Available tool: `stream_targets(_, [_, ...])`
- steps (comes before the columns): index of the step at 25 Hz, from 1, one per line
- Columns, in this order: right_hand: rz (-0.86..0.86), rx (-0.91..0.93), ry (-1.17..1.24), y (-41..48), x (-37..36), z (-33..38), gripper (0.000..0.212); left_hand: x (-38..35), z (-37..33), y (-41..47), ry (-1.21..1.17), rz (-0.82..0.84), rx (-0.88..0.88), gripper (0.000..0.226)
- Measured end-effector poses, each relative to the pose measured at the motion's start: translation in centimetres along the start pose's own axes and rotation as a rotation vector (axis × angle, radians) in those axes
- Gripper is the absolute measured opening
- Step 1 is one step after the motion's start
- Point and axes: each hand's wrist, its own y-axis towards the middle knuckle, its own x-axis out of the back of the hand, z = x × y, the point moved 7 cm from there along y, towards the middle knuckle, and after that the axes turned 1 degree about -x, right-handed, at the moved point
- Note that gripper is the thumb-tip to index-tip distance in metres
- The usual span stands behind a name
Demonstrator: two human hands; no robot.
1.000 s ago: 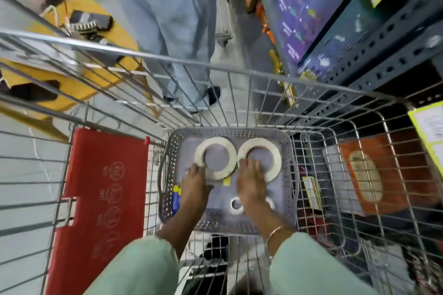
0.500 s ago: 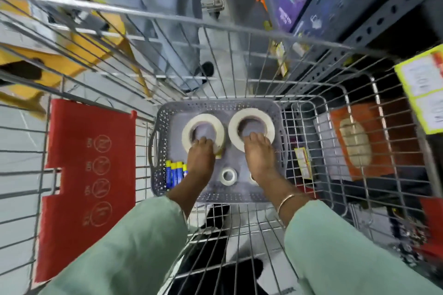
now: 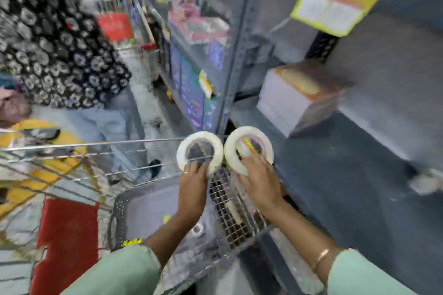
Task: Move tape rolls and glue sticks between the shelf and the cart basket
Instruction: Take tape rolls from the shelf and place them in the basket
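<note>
The left hand [image 3: 193, 190] grips a large white tape roll [image 3: 200, 151] by its near rim, fingers [image 3: 195, 168] curled over the edge. The right hand [image 3: 260, 181] grasps a second white tape roll [image 3: 248, 148] the same way, fingers spread across its lower rim and into the core. Both rolls are wide flat rings of off-white tape with a broad open centre; they are held face-up, side by side and almost touching, just beyond the fingertips. The left one is over the far wire rim of the cart [image 3: 134, 142], the right one at the front edge of the dark grey shelf [image 3: 347, 175].

Below the left wrist sits the grey perforated basket [image 3: 143, 208] inside the cart. A small white tape roll [image 3: 197, 229] lies on its floor beside the left forearm, and a bit of yellow at the near rim, by the left sleeve [image 3: 119, 270], is too blurred to name.

Beyond the right hand, further back on the shelf, stands a white and orange box [image 3: 294, 100]. Above it hangs a yellow-bordered shelf label [image 3: 333, 7] — its print is smeared by motion and unreadable. Left of the upright, purple packages [image 3: 191, 93] carry lettering that cannot be read either. A thin bangle [image 3: 321, 257] circles the right wrist.
</note>
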Motion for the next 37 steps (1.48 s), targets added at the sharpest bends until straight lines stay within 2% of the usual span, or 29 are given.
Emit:
stream_targets(3, [-0.083, -0.187, -0.091, -2.7, 7.7, -6.5, 0.017, -0.2, -11.2, 1.4, -0.031, 0.018, -0.295, 0.039])
stream_targets(7, [-0.127, -0.623, -0.192, -11.1, 14.4, -16.4, 0.028, -4.6, -24.7, 0.2, -0.066, 0.181, -0.618, 0.042])
stream_targets(9, [-0.154, -0.766, -0.181, -16.2, 15.8, -19.3, 0.035, -7.8, -29.0, -1.9, -0.049, 0.299, -0.707, 0.046])
stream_targets(11, [-0.174, -0.910, -0.152, -21.4, 15.9, -21.8, 0.043, -11.1, -31.8, -4.9, -0.008, 0.514, -0.742, 0.050])
stream_targets(12, [-0.172, -0.985, -0.130, -23.7, 15.7, -22.8, 0.045, -12.6, -32.8, -6.2, 0.016, 0.572, -0.768, 0.050])
stream_targets(16, [-0.139, -1.224, -0.071, -29.9, 14.3, -24.5, 0.044, -14.8, -35.4, -10.4, 0.003, 0.557, -0.946, 0.047])
stream_targets(20, [-0.138, -1.258, -0.075, -31.0, 13.8, -24.9, 0.048, -15.1, -36.0, -11.0, -0.036, 0.575, -0.974, 0.050])
stream_targets(24, [-0.161, -1.298, -0.057, -30.9, 14.0, -25.3, 0.061, -14.8, -34.6, -7.2, -0.119, 0.471, -0.830, 0.070])
stream_targets(26, [-0.178, -1.327, -0.023, -30.8, 14.0, -25.6, 0.058, -15.7, -33.6, -4.9, -0.081, 0.463, -0.789, 0.080])
stream_targets(28, [-0.194, -1.337, 0.001, -30.4, 14.2, -25.7, 0.050, -16.6, -32.6, -2.9, -0.047, 0.483, -0.747, 0.073])
stream_targets(30, [-0.237, -1.290, -0.024, -29.0, 15.0, -25.4, 0.043, -17.6, -31.8, -1.9, 0.000, 0.532, -0.722, 0.061])
stream_targets(33, [-0.281, -1.123, -0.053, -24.8, 16.0, -24.0, 0.040, -18.0, -31.7, -1.7, 0.038, 0.552, -0.721, 0.058])
stream_targets(37, [-0.099, -0.925, -0.019, -19.0, 13.5, -21.9, 0.044, -18.4, -31.6, -1.8, 0.089, 0.555, -0.721, 0.057])
